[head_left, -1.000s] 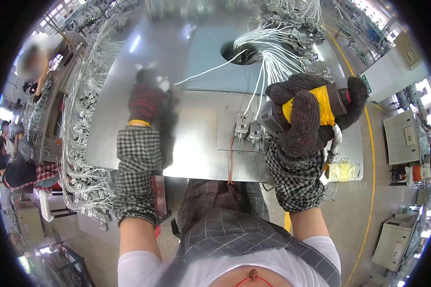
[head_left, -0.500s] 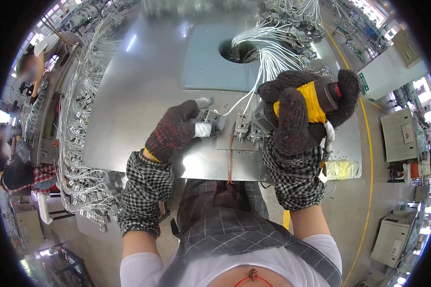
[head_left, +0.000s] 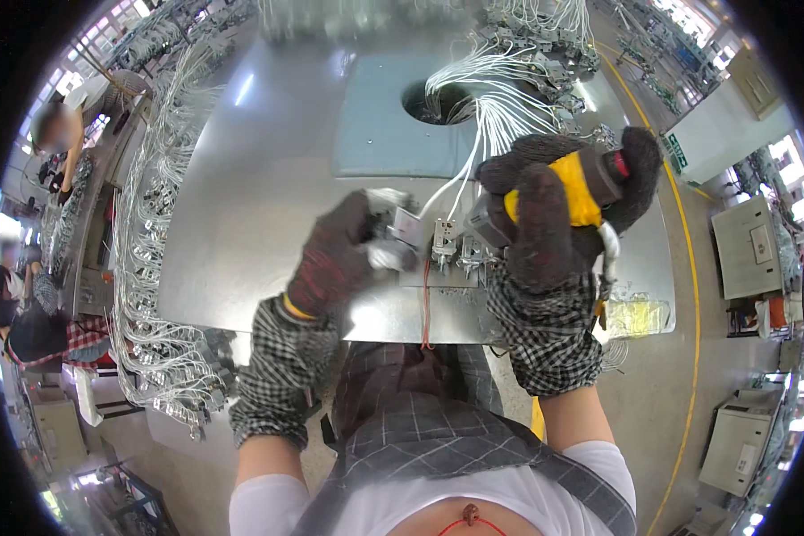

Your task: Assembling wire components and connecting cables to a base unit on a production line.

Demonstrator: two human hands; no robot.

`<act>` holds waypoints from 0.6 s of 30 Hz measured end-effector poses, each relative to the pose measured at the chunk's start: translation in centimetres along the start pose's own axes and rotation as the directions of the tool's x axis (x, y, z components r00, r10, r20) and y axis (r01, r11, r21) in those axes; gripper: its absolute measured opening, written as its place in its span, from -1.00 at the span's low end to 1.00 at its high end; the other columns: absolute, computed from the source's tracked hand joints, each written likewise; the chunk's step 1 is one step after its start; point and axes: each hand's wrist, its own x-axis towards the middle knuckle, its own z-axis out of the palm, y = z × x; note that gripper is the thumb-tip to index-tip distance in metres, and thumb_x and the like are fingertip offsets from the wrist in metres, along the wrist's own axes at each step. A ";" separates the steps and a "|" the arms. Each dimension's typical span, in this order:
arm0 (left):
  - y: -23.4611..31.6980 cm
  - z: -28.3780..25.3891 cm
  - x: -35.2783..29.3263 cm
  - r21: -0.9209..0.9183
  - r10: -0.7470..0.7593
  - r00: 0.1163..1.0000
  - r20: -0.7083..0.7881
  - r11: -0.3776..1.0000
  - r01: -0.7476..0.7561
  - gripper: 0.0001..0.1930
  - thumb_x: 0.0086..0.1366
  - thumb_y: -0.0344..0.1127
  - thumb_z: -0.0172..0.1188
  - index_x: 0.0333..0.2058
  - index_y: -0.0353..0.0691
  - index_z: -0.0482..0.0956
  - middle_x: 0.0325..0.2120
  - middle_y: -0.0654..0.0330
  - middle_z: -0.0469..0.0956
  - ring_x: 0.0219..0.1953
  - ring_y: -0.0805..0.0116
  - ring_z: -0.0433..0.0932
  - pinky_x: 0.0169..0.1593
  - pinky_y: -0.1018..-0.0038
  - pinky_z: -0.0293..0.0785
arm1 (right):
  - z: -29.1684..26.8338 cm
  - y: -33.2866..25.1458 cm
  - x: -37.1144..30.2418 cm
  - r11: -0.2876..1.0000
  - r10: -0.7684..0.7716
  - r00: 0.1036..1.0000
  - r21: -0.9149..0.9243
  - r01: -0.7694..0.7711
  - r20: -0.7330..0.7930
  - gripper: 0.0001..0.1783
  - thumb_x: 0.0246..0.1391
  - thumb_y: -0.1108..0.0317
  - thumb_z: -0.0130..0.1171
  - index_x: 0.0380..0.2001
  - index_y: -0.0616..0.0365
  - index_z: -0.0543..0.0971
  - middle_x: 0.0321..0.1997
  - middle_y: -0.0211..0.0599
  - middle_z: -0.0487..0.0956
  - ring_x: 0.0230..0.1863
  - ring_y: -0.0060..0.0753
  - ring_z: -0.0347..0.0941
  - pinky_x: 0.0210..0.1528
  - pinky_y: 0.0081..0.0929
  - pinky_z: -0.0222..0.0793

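Grey workshop floor point(head_left: 652, 393) surrounds a wide, shiny silver metal tabletop point(head_left: 241, 223). Both forearms, in black-and-white checked sleeves point(head_left: 290, 362), reach over its near edge. The person's right hand point(head_left: 545, 223), in a dark knitted glove, is wrapped around a dark handheld tool bound with yellow tape point(head_left: 582, 189). The left hand point(head_left: 335, 250), similarly gloved, angles inward, white-wrapped fingertips pinching a small grey metal box point(head_left: 407, 226) on a white cable point(head_left: 434, 196), just left of two silver metal fittings point(head_left: 445, 239).

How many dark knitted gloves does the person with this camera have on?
2: one on the left hand, pinching a small metal part; one on the right hand, holding a yellow-banded dark tool. Neither is hidden.
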 end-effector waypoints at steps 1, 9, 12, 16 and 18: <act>0.1 1.2 0.5 0.179 -0.015 0.998 0.060 0.984 0.004 -0.39 0.05 -0.25 0.47 0.04 -0.32 0.44 -0.21 0.15 0.59 -0.23 0.40 0.58 -0.18 0.44 0.55 | -0.2 -0.4 0.3 0.999 0.011 1.000 0.035 -0.011 0.009 -0.15 0.10 0.49 0.20 0.35 -0.09 -0.01 -0.31 -0.07 0.57 -0.49 -0.27 0.56 -0.41 -0.24 0.62; 0.8 1.9 2.2 0.505 -0.069 0.987 0.148 0.863 -0.016 -0.40 -0.05 -0.40 0.49 0.01 -0.31 0.49 -0.30 0.13 0.64 -0.25 0.47 0.61 -0.17 0.48 0.57 | -1.8 0.7 1.6 0.963 -0.097 0.983 0.234 0.132 -0.156 -0.14 0.06 0.58 0.22 0.35 -0.05 0.04 -0.34 -0.13 0.54 -0.50 -0.28 0.56 -0.42 -0.24 0.64; 0.8 2.4 2.6 0.574 -0.104 0.985 0.136 0.819 0.007 -0.44 -0.05 -0.36 0.50 -0.03 -0.28 0.51 -0.35 0.14 0.65 -0.30 0.40 0.64 -0.19 0.44 0.57 | -0.2 -0.9 1.1 0.998 -0.006 0.983 -0.066 -0.007 -0.185 -0.18 0.07 0.44 0.23 0.33 -0.07 0.04 -0.33 -0.08 0.56 -0.47 -0.31 0.55 -0.40 -0.20 0.62; 2.4 3.7 2.9 0.820 -0.109 0.980 0.168 0.567 -0.077 -0.31 -0.14 0.08 0.53 -0.06 -0.11 0.52 -0.34 0.07 0.64 -0.22 0.09 0.66 -0.17 0.27 0.55 | -0.7 -0.7 0.3 0.999 0.042 0.990 -0.013 -0.044 -0.135 -0.17 0.05 0.50 0.24 0.32 -0.06 0.06 -0.26 -0.07 0.56 -0.42 -0.29 0.57 -0.35 -0.21 0.64; 2.0 3.5 2.8 0.830 -0.080 0.976 0.200 0.543 -0.126 -0.31 -0.14 0.07 0.53 -0.05 -0.10 0.52 -0.33 0.07 0.65 -0.20 0.08 0.66 -0.16 0.26 0.56 | -0.6 -0.5 0.0 0.998 0.046 0.996 0.046 -0.043 -0.074 -0.18 0.07 0.49 0.25 0.32 -0.04 0.06 -0.25 -0.08 0.56 -0.39 -0.28 0.58 -0.32 -0.21 0.65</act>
